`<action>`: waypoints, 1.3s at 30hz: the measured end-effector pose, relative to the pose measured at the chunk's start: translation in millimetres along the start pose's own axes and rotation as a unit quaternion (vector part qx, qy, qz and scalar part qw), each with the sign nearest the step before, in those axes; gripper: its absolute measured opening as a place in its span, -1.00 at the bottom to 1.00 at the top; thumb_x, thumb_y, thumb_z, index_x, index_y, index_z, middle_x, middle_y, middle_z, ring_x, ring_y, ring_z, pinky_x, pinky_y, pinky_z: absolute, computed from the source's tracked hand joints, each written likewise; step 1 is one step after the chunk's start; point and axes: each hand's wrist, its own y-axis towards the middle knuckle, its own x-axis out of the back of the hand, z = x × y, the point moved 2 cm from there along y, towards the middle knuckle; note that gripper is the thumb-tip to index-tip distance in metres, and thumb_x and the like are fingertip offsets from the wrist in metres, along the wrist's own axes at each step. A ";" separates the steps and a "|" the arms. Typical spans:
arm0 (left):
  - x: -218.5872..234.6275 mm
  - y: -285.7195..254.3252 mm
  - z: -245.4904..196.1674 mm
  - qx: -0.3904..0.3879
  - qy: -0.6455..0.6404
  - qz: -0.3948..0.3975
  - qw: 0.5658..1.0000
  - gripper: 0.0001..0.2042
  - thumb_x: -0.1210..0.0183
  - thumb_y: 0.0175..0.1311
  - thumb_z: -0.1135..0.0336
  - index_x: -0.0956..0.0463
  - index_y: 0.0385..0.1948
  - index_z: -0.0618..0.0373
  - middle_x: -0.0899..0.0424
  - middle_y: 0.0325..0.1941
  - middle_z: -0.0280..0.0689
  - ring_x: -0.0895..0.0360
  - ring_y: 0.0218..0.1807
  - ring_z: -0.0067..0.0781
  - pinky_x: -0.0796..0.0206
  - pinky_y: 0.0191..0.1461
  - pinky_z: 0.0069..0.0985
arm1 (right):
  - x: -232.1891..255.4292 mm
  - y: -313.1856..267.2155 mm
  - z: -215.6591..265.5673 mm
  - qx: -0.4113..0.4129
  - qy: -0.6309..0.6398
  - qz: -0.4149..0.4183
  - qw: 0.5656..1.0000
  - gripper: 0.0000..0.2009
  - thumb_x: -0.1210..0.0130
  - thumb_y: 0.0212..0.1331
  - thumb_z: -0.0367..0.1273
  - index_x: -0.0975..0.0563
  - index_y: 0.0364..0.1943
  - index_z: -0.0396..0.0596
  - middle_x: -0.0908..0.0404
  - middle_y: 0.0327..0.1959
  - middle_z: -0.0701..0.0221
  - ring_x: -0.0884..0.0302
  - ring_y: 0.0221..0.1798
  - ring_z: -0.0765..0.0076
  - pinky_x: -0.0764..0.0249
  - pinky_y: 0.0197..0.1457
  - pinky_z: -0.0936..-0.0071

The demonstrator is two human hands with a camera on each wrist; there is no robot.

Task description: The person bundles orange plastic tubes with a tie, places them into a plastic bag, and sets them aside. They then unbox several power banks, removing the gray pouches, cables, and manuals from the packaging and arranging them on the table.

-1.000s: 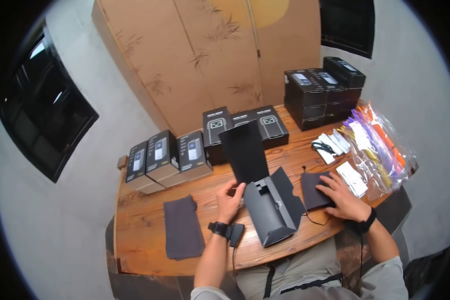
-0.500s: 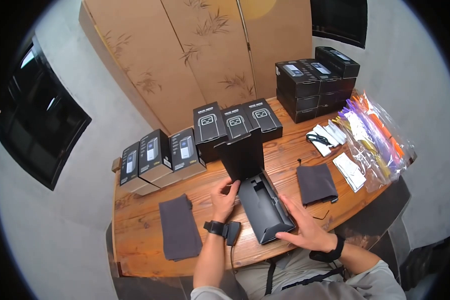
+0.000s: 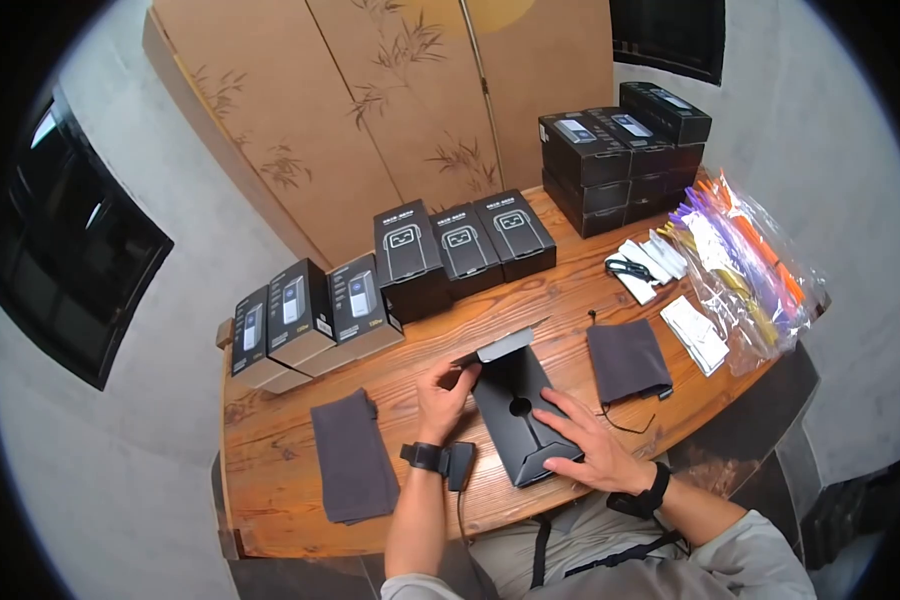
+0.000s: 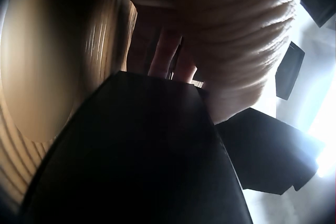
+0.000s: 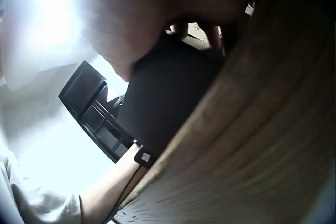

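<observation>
An open-topped black carton (image 3: 500, 415) lies on the table before me, its lid (image 3: 507, 346) raised at the far end and tilted over it. Inside, dark panels with a round hole (image 3: 520, 407) cover the hollow. My left hand (image 3: 442, 405) grips the far left corner by the lid, thumb uppermost. Spread over the right side is my right hand (image 3: 595, 447), fingers fairly straight across the panel and thumb at the near end. Dark carton sides (image 4: 142, 145) fill much of the left wrist view; a dark carton surface (image 5: 168, 87) shows under the palm in the right wrist view.
A grey drawstring pouch (image 3: 630, 360) lies right of the carton, a folded grey cloth item (image 3: 353, 455) left. Boxed products (image 3: 410, 250) line the back, with a taller stack (image 3: 620, 165) behind right. White papers (image 3: 695, 335) and a plastic bag (image 3: 745, 270) of coloured strips lie at right.
My right hand has left the grey pouch and come onto the carton's right side. The right side flap has folded inward, panels now cover the hollow, and the lid has tipped lower toward me.
</observation>
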 end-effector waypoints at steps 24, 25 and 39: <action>-3.5 3.3 -12.4 -0.069 0.050 0.116 0.990 -0.65 -0.18 0.14 0.54 -0.59 0.02 0.22 -0.55 0.22 -0.14 -0.44 0.28 -0.25 -0.21 0.36 -0.40 | -2.1 -6.5 -16.4 -0.059 0.050 -0.089 0.993 -0.19 -0.41 -0.03 -0.22 -0.29 0.31 -0.27 -0.13 0.43 0.02 -0.16 0.45 -0.08 -0.17 0.45 0.24; -4.0 3.8 -12.1 -0.077 0.053 0.112 0.989 -0.63 -0.19 0.12 0.54 -0.59 0.03 0.21 -0.55 0.22 -0.13 -0.45 0.27 -0.24 -0.22 0.36 -0.40 | -2.1 -7.1 -17.1 -0.066 0.047 -0.096 0.992 -0.19 -0.41 -0.03 -0.23 -0.28 0.32 -0.27 -0.14 0.43 0.02 -0.16 0.45 -0.08 -0.17 0.45 0.25; -4.7 3.5 -10.2 -0.078 0.044 0.109 0.990 -0.55 -0.16 0.06 0.53 -0.56 0.09 0.19 -0.51 0.26 -0.12 -0.42 0.31 -0.21 -0.19 0.37 -0.38 | -4.7 -10.4 -21.9 -0.070 0.235 -0.173 0.954 -0.13 -0.43 -0.02 -0.25 -0.20 0.38 -0.20 -0.21 0.40 0.09 -0.21 0.44 0.04 -0.29 0.38 0.26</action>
